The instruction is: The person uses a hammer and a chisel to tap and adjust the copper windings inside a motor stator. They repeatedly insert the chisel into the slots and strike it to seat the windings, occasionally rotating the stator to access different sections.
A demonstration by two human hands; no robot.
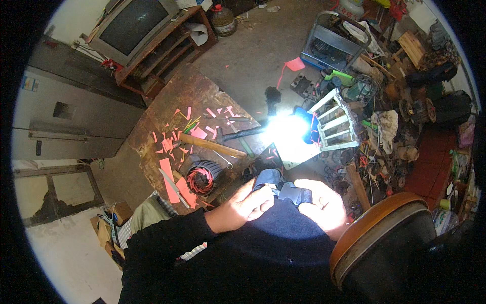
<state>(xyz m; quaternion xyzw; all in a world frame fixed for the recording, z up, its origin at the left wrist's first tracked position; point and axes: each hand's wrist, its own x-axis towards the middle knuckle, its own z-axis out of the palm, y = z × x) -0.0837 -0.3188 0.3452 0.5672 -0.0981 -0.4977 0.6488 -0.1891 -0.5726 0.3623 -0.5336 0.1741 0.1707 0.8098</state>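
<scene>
Close against my dark top, both hands are on a grey plastic buckle with a ribbed dark webbing strap. My left hand, fingers curled, grips the strap side. Around the buckle's other end, the thumb and fingers of my right hand are closed. Ahead to the left, on a worn wooden table, stands a finned motor housing with red strips lining its inside. Beside it lie a knife, a wooden-handled hammer and a small wrench.
Red paper scraps are scattered over the table. A glaring lamp shines next to a pale chair. Tools and clutter crowd the right floor. An orange-rimmed round object is close at my right. A television sits far left.
</scene>
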